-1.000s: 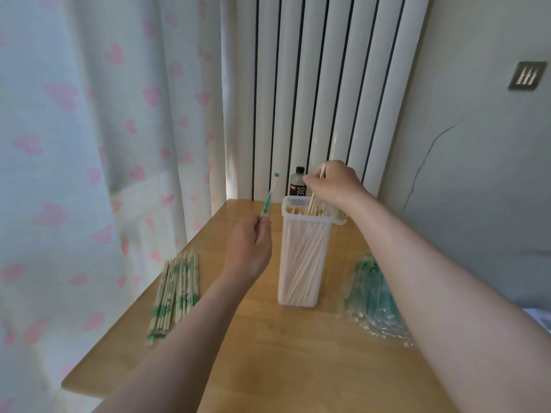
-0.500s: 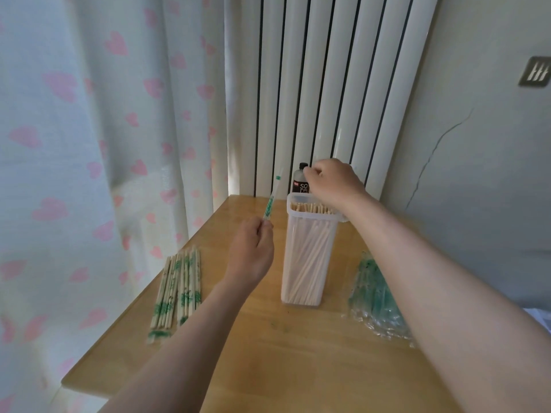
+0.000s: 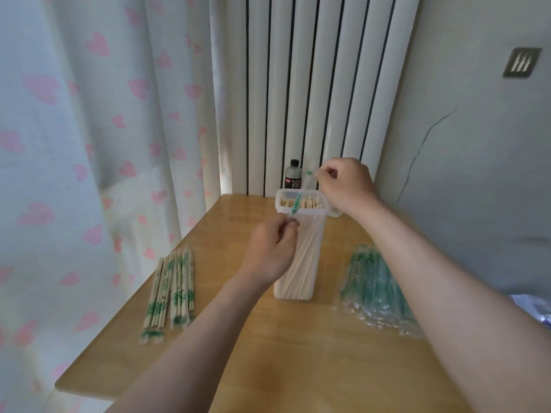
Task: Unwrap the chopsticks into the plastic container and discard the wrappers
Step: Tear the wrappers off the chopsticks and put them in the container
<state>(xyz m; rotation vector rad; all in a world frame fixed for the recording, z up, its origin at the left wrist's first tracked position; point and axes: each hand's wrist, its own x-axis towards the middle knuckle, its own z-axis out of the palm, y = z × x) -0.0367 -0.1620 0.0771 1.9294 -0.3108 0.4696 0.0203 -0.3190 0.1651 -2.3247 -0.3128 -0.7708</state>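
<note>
Fingertips of the left hand [image 3: 271, 251] pinch the lower end of one clear, green-printed wrapper [image 3: 295, 205]; fingertips of the right hand [image 3: 346, 186] pinch its upper end, above the mouth of the one upright plastic container [image 3: 298, 263], which is full of bare chopsticks [image 3: 307, 202]; on the table [image 3: 298, 353], one row of wrapped chopsticks [image 3: 170, 290] lies left, too close to count; one heap of wrappers [image 3: 375, 290] lies right; one bottle [image 3: 293, 175] stands behind.

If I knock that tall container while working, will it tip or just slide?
Tall on a narrow base, the container would probably tip if hit near its rim. The chopsticks packed inside likely add steadying weight. On the smooth table, a low push would more likely slide it.
</note>
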